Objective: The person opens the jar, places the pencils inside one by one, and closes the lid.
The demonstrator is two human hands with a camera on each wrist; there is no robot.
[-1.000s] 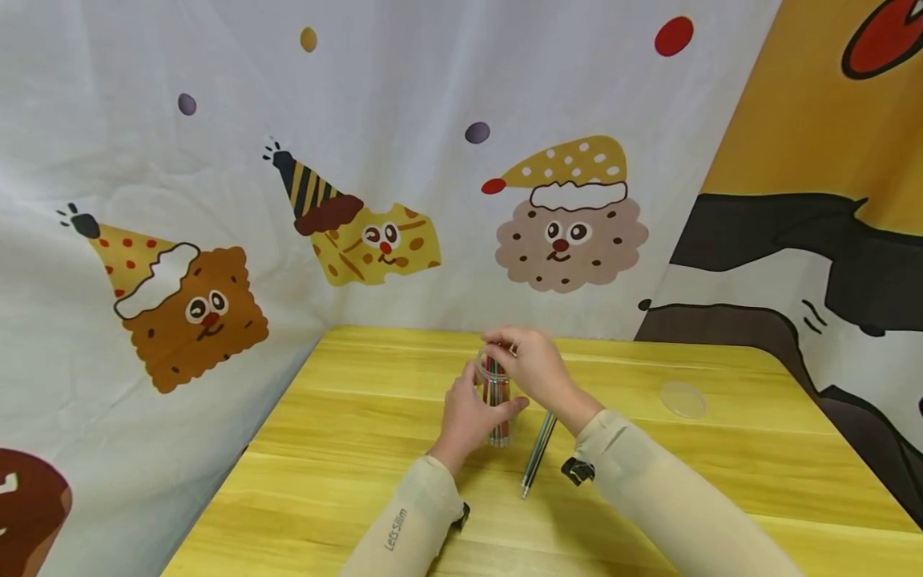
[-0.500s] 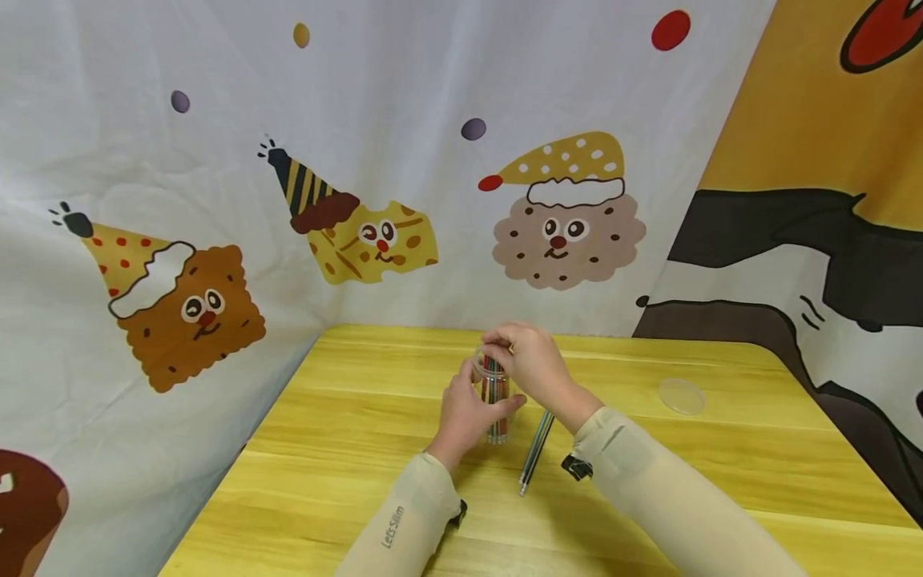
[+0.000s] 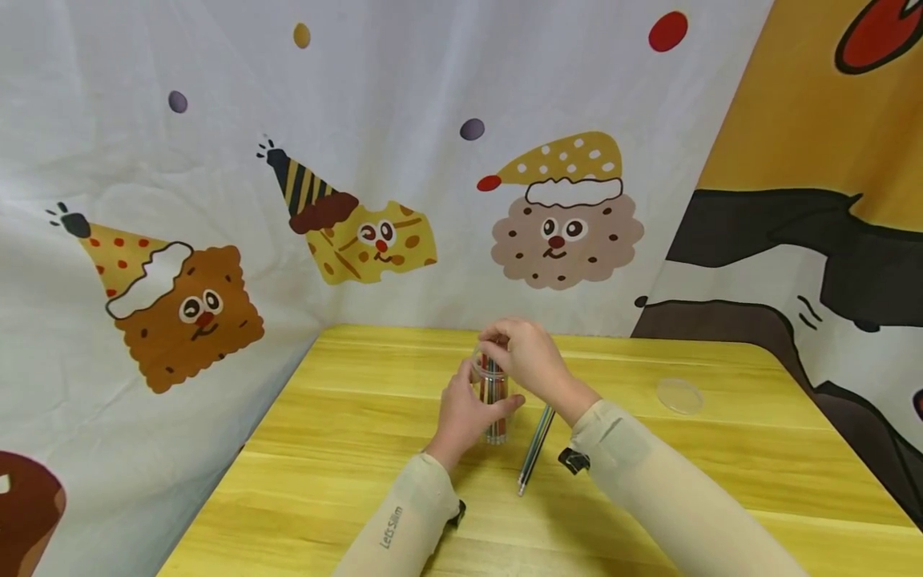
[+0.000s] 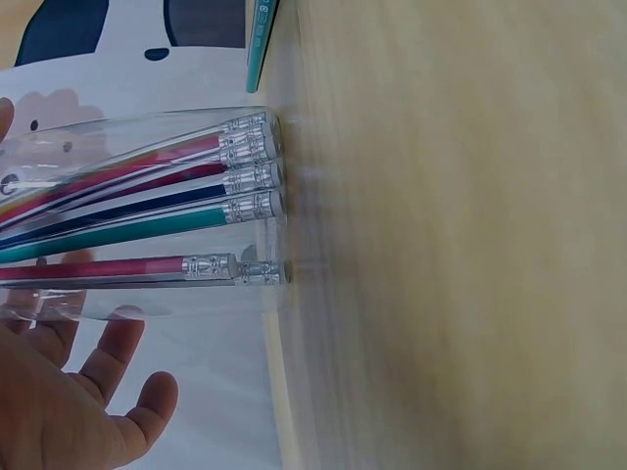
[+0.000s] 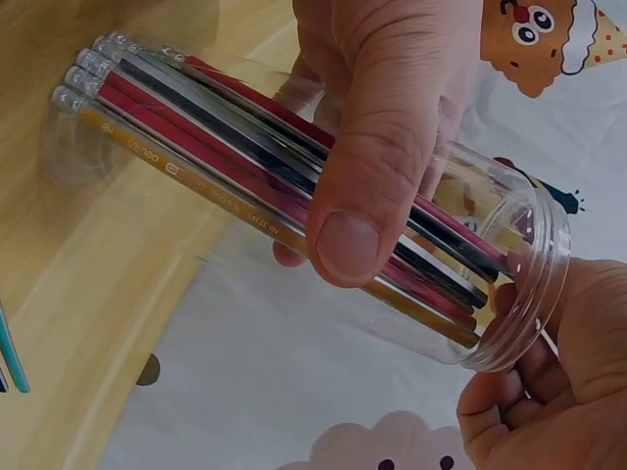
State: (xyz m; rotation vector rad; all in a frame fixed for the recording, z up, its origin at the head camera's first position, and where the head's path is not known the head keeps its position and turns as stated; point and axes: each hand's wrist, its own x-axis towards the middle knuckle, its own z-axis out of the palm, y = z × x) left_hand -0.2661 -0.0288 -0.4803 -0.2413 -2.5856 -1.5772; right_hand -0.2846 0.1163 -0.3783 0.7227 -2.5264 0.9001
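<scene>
My left hand [image 3: 465, 413] grips a clear plastic jar [image 5: 558, 255] standing upright on the table; its thumb crosses the jar's side in the right wrist view. Several pencils [image 5: 206, 191] with silver ends stand inside, those ends down. Over the open mouth, my right hand [image 3: 532, 361] has its fingers curled at the rim, with fingertips reaching inside. They pinch the upper end of a red pencil [image 4: 127, 268], whose silver end sits a little higher than the others in the left wrist view. The jar's rim and pencil tops partly hide this contact.
Right of the jar, dark and green pencils [image 3: 535, 453] lie on the wooden table [image 3: 346, 449]. A round clear lid [image 3: 680, 396] lies farther right. A cartoon-printed cloth [image 3: 404, 96] hangs behind the table.
The head view has shifted slightly. Both hands stay at the jar, and the pencils on the table and the lid keep their places.
</scene>
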